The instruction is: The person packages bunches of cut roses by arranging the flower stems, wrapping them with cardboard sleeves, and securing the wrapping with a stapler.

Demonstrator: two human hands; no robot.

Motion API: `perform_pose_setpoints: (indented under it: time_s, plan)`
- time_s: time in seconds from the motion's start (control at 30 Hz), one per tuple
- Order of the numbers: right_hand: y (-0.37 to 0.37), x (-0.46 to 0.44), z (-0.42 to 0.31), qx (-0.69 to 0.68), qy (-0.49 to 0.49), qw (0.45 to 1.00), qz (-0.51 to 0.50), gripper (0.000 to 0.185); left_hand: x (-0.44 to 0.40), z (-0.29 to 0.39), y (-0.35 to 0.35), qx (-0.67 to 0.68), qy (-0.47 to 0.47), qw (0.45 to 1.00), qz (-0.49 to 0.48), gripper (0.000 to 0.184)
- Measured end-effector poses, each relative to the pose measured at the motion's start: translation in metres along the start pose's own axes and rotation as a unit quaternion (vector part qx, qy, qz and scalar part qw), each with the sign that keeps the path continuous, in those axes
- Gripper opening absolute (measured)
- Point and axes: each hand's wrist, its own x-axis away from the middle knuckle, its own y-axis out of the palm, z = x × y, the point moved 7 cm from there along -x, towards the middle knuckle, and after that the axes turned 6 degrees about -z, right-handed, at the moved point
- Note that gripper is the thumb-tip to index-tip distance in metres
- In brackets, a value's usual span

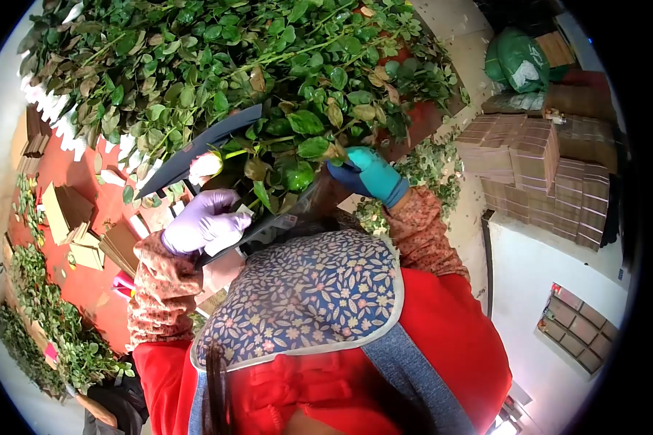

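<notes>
My left hand (204, 222), in a pale purple glove, is closed near a pink-white rose (205, 167) and a small white piece; what its fingers pinch is hard to make out. My right hand (370, 176), in a teal and blue glove, is closed around leafy rose stems (305, 148) at the right side of the bunch. A dark sheet or tray edge (199, 152) slants behind the rose. Dark, shiny material (290, 217) lies between my hands, close to my apron.
A large heap of leafy stems (196, 65) covers the red table (101, 283). Folded cardboard pieces (72, 214) lie at the left. Bundled cardboard stacks (515, 148) and a green sack (519, 61) stand at the right. Cut leaves (432, 174) litter the floor.
</notes>
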Motion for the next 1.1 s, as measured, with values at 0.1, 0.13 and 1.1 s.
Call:
perform_pose_setpoints:
  time_s: [0.1, 0.13, 1.1]
  plan:
    - [-0.011, 0.001, -0.013, 0.066, -0.110, 0.971, 0.201, 0.028, 0.021, 0.056, 0.018, -0.536, 0.209, 0.808, 0.130, 0.023]
    - [-0.008, 0.000, -0.012, 0.064, -0.113, 0.971, 0.201, 0.028, 0.029, 0.068, 0.025, -0.606, 0.195, 0.747, 0.192, 0.025]
    - [0.003, -0.036, 0.017, 0.066, -0.091, 0.955, 0.275, 0.035, 0.006, 0.081, -0.007, 0.075, 0.217, 0.968, -0.102, 0.088]
